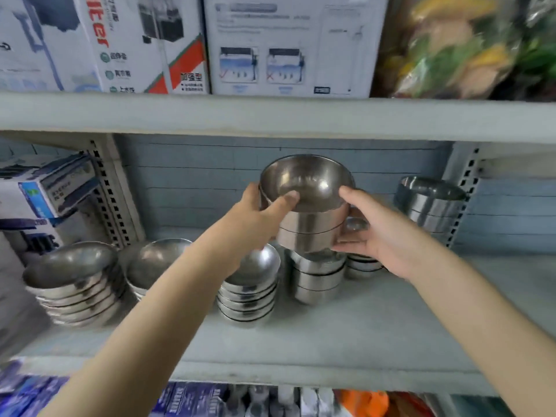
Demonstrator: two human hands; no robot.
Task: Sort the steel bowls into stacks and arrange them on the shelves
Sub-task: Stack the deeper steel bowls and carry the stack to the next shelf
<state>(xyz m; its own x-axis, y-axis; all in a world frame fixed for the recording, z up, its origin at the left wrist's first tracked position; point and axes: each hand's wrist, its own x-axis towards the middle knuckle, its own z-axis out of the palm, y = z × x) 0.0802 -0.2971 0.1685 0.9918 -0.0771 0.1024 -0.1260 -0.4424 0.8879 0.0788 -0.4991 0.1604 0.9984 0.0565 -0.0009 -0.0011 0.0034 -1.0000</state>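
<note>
Both my hands hold a small stack of steel bowls [307, 206] in the air over the middle shelf [346, 326]. My left hand [264, 215] grips its left side, thumb hooked over the top bowl's rim. My right hand [373, 233] cups its right side and base. Directly under the held stack stands another straight-sided stack [317, 278]. Wider bowl stacks stand at the far left [75, 281], left of centre [156, 263] and centre [249, 293]. A tall stack [430, 203] stands at the back right, and a low stack [362, 264] sits behind my right hand.
Printed cardboard boxes [288, 43] and a bagged bundle [469, 46] fill the shelf above. Boxes [45, 200] crowd the left end beside a perforated upright [108, 194]. Another upright [463, 200] stands at right. Packaged goods [210, 401] lie below. The shelf's front and right part is bare.
</note>
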